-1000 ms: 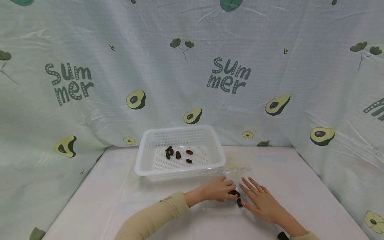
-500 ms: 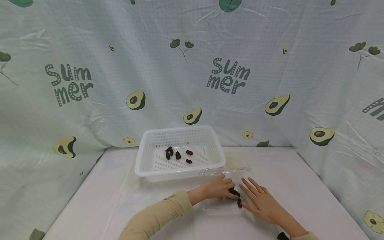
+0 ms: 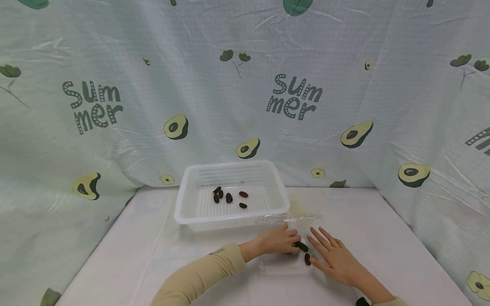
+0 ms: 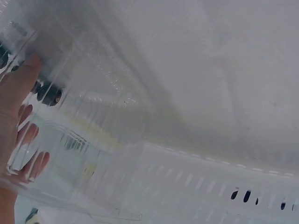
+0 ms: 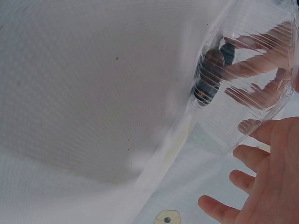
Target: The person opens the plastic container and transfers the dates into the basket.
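Observation:
In the head view a clear plastic box (image 3: 281, 270) stands near the table's front, its open lid (image 3: 291, 218) leaning back beside the basket. My left hand (image 3: 277, 240) reaches inside with bent fingers. A dark date (image 4: 35, 87) shows between its thumb and fingers, partly hidden. Beside them a long dark date (image 3: 301, 246) lies in the box, and another date (image 3: 307, 259) rests near its right wall. My right hand (image 3: 337, 261) lies along that wall with fingers spread and straight, a fingertip touching the plastic in the right wrist view.
A white perforated basket (image 3: 229, 221) stands behind and left of the box, holding several loose dates (image 3: 229, 198). The white table (image 3: 191, 259) backs onto a printed curtain (image 3: 214, 97). A black object (image 3: 361, 301) shows by the right wrist.
My left hand's fingers have shifted slightly about the dates inside the box, leaving the long date a little more visible. My right hand stays in place; the head view has shifted slightly.

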